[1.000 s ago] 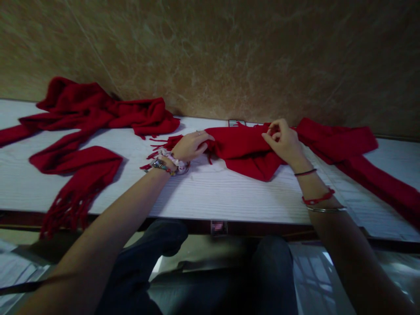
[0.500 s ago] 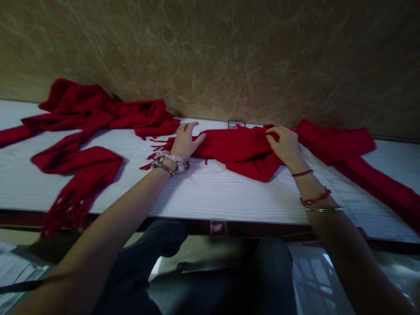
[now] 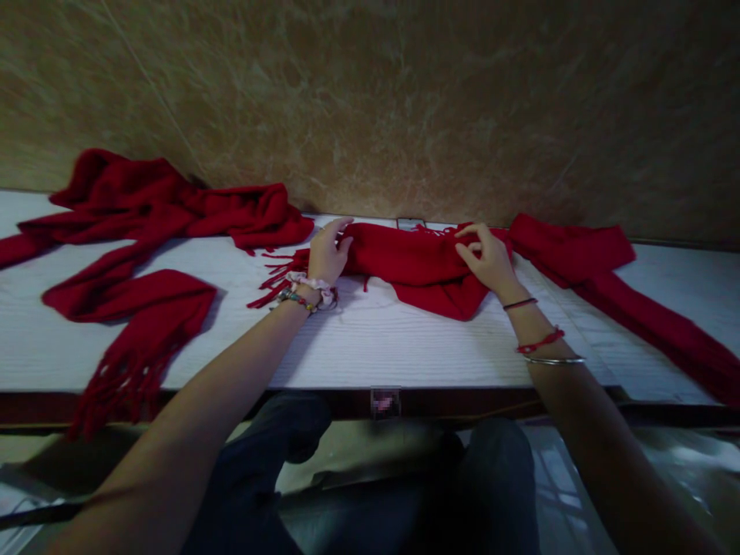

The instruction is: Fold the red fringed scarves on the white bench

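A red fringed scarf [image 3: 398, 258] lies folded over itself on the white wood-grain tabletop in front of me. My left hand [image 3: 329, 253] rests at its left end near the fringe, thumb and fingers apart. Over the scarf's right part is my right hand [image 3: 489, 258], its fingers loosely bent, with a gap between thumb and forefinger. Whether those fingertips touch the cloth is hard to tell. One corner of the scarf's lower layer sticks out toward me, and some fringe shows along the back edge.
Crumpled red scarves [image 3: 156, 204] lie at the left, one fringed end hanging over the table's front edge. Another red scarf [image 3: 607, 262] stretches off to the right. A brown marbled wall [image 3: 370, 108] stands right behind the white table [image 3: 347, 347]. My legs are below the edge.
My right hand has moved slightly left, and its fingers, earlier bent together at the scarf's back edge, now stand apart. My left hand stays at the fringed end.
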Demonstrator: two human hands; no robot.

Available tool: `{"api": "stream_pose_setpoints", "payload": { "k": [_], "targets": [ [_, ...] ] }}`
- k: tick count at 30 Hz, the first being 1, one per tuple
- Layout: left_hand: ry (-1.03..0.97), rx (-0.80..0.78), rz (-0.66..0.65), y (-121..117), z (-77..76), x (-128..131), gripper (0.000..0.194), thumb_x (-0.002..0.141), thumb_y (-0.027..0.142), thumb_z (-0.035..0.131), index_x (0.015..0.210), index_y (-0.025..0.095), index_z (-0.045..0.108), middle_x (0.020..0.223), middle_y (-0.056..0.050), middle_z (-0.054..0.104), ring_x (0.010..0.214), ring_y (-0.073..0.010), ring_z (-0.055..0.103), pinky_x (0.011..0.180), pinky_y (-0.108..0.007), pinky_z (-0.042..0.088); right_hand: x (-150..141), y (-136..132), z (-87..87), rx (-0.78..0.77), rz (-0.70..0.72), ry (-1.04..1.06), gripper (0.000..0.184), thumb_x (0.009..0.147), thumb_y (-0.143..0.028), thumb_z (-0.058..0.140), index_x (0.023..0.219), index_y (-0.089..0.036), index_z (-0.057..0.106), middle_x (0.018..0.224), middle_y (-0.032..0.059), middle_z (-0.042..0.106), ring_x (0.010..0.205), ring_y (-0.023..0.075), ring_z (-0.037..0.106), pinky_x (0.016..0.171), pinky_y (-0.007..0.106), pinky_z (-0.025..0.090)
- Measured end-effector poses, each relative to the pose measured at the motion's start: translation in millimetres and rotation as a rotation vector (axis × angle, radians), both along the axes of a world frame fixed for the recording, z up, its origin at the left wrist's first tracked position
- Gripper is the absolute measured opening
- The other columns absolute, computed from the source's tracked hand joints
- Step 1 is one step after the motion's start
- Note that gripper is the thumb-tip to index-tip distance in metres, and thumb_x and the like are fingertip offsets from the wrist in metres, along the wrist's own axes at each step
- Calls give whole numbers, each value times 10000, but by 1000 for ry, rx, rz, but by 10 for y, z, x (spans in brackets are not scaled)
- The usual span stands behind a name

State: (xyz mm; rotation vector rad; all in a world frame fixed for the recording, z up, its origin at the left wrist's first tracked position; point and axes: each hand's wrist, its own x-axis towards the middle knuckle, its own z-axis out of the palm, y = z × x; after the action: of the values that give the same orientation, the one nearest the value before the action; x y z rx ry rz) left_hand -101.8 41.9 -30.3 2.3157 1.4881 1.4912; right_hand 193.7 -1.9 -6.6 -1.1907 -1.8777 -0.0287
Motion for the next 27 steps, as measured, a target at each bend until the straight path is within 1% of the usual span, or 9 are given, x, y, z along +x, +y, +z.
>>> {"api": "stream_pose_setpoints", "payload": {
  "k": [3,6,9,14,18,20,23,25,27],
  "targets": [
    [33,0,-17,4,-22,19,348,760,95,489,1095,159,556,1026,-70,632,913,-186,588,836,-321,461,-19,24,-92,-99,39,-46,357,756,-297,536,1099,-199,531,914,46,666,542,128,534,613,301,471],
    [76,20,-38,-2,-27,51,347,769,82,479,1098,160,556,1036,-75,626,941,-194,579,846,-329,456,-58,45,-138,-77,-12,-111,273,745,-244,529,1002,-197,609,909,60,684,640,174,588,681,344,478],
    [77,48,-33,-7,1,54,335,784,94,488,1104,166,557,1032,-73,629,931,-191,582,831,-312,456,-111,61,-59,29,-94,-81,170,754,-195,490,825,-196,645,866,70,687,791,217,616,767,371,467],
    [20,43,87,1,62,-30,297,809,162,515,1102,176,565,924,-52,661,741,-169,606,698,-272,462,-283,104,156,250,-288,127,230,838,-224,410,882,-217,636,900,63,662,896,215,591,820,377,447],
    [35,50,112,34,47,-92,281,812,170,504,1084,186,575,939,-49,661,749,-165,602,692,-261,451,-498,116,62,49,-35,-103,215,822,-231,464,941,-221,643,964,71,652,946,222,578,874,397,430],
    [49,55,71,25,49,-79,279,814,155,481,1073,179,582,957,-52,658,779,-167,598,715,-268,452,-587,105,-5,-51,67,-204,287,800,-266,517,1068,-212,607,1115,96,603,1055,240,531,910,423,409],
    [126,148,-88,-71,97,3,333,843,121,404,1126,180,570,977,-52,649,858,-167,576,768,-280,443,-697,84,-15,-78,101,-179,509,776,-296,564,1270,-240,456,1307,92,475,1144,243,464,928,430,393],
    [237,253,-229,-168,140,65,394,865,101,353,1195,204,540,942,-49,650,880,-168,555,784,-291,431,-772,73,12,-132,135,-203,553,747,-245,590,1280,-256,441,1251,78,532,1051,242,519,880,427,417],
    [348,340,-344,-248,169,101,431,873,88,334,1237,234,513,899,-46,649,863,-169,543,769,-295,423,-839,64,24,-192,145,-292,459,716,-146,577,1165,-235,550,1067,69,638,933,248,558,836,440,422]
  ]
}}
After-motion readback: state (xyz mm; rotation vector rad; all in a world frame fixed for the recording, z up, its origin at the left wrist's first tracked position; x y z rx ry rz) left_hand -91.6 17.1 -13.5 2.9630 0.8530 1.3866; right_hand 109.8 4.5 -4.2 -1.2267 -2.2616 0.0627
